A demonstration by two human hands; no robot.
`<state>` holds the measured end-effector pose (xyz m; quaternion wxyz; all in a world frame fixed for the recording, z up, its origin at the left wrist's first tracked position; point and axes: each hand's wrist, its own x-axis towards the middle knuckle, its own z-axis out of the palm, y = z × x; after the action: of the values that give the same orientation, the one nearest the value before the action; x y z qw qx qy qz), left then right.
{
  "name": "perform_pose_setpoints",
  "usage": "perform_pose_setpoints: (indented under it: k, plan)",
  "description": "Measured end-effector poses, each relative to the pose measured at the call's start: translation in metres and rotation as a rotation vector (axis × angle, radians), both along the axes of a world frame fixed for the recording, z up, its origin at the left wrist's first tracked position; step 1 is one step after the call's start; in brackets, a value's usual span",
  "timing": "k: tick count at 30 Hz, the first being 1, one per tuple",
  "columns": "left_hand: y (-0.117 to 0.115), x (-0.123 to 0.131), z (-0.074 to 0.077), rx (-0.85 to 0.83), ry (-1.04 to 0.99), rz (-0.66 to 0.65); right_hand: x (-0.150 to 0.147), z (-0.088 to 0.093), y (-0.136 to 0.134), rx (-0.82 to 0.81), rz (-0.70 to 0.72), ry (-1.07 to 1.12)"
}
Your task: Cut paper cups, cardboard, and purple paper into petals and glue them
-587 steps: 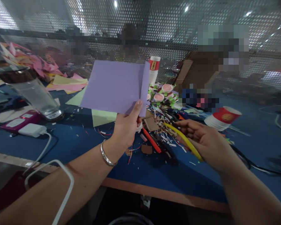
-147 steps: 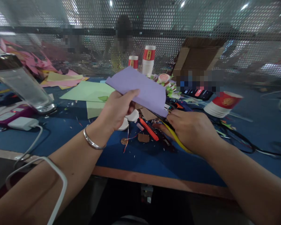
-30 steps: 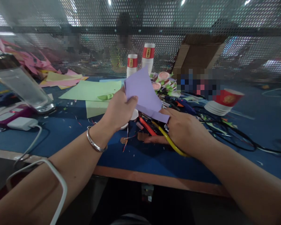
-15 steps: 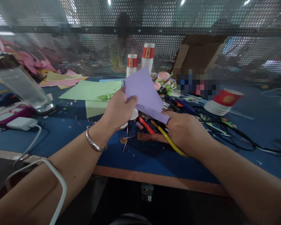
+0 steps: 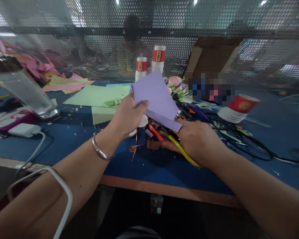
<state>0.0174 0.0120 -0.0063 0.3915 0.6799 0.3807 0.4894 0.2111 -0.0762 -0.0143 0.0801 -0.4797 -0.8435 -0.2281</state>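
Note:
My left hand (image 5: pixel 131 114) grips a purple sheet of paper (image 5: pixel 155 96) at its left side, thumb on top. A narrow strip along the paper's lower edge is partly parted from the rest. My right hand (image 5: pixel 198 141) is closed at the strip's right end, around the yellow handle of what look like scissors (image 5: pixel 180 149). Their blades are hidden behind the paper and the hand. A brown-wrapped fingertip (image 5: pixel 153 144) sticks out to the left beneath the handle. Under the paper lie an orange-red pen-like tool (image 5: pixel 156 132) and white round pieces (image 5: pixel 143 121).
Green paper (image 5: pixel 89 96) lies left, beside a tilted glass of water (image 5: pixel 33 93) and a purple power strip (image 5: pixel 13 121). Paper cup stacks (image 5: pixel 158 56) stand behind. Black cables (image 5: pixel 254 151) and tipped cups (image 5: pixel 239 108) are right. A white cable (image 5: pixel 68 196) crosses my left forearm.
The purple paper's right corner has shifted slightly right and the sheet sits a little flatter. Both hands keep their hold and have barely moved.

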Motion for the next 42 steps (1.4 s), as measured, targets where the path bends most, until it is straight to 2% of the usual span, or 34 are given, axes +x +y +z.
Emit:
perform_pose_setpoints:
  k: [6,18,25,29,31,33,35,39,42]
  plan:
    - [0.000,0.001,-0.001,-0.030,-0.067,-0.038,-0.001,0.000,0.001,0.040,0.042,0.038]
    - [-0.007,0.002,0.005,-0.112,-0.097,-0.072,-0.002,-0.001,-0.002,0.049,0.032,-0.015]
    - [-0.004,0.001,0.005,-0.136,-0.073,-0.025,-0.003,0.002,-0.003,0.060,0.012,-0.037]
    - [-0.002,0.001,0.010,-0.202,-0.169,-0.008,-0.003,0.003,-0.005,0.080,0.016,-0.035]
    - [-0.001,0.001,0.013,-0.221,-0.217,0.053,-0.002,0.003,-0.005,0.090,0.019,-0.023]
    - [0.000,0.000,0.015,-0.196,-0.239,0.120,-0.002,0.003,-0.005,0.092,0.027,0.003]
    - [0.001,-0.001,0.016,-0.128,-0.246,0.133,-0.002,0.002,-0.004,0.091,0.035,0.033]
    - [0.002,-0.007,0.020,0.010,-0.202,0.072,-0.002,0.004,-0.002,0.073,0.029,0.075]
    - [0.002,-0.013,0.027,0.076,-0.189,-0.012,0.000,0.006,-0.002,0.049,0.027,0.118]
